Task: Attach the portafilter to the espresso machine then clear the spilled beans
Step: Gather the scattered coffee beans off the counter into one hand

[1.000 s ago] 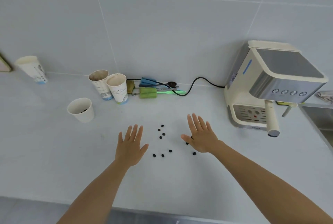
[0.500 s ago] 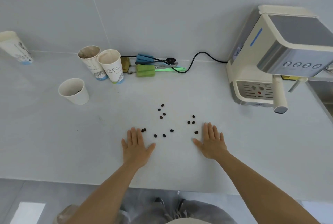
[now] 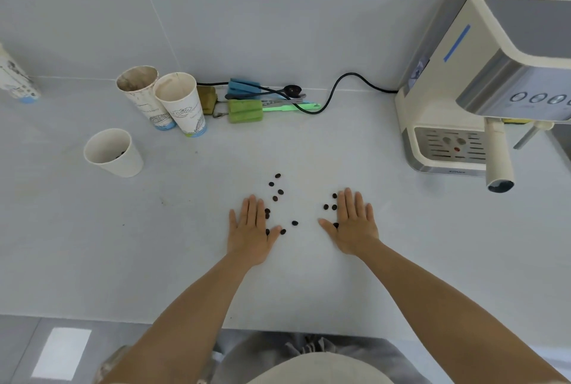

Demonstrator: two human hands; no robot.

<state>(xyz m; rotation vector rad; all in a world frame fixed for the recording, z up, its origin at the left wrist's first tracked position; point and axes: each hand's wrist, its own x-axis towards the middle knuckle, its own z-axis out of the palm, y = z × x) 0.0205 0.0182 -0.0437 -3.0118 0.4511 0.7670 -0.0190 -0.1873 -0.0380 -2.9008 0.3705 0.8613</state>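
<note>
Several dark coffee beans [image 3: 275,198] lie scattered on the white counter [image 3: 185,244] between my hands. My left hand [image 3: 251,232] lies flat and open, palm down, at the left edge of the beans, touching a few by its thumb. My right hand [image 3: 353,223] lies flat and open on the right side, with beans beside its index finger and thumb. The cream espresso machine [image 3: 482,80] stands at the right, and the portafilter [image 3: 498,158] sits in it with its cream handle pointing toward me.
A short white paper cup [image 3: 112,153] holding a few beans stands at the left. Two taller used paper cups [image 3: 160,102] stand behind it. Sponges, brushes and a black power cord [image 3: 333,87] lie along the wall. Another cup [image 3: 15,80] lies at the far left.
Both hands have slid forward a little on the counter and now touch the outer beans. The camera has tilted further down and closer.
</note>
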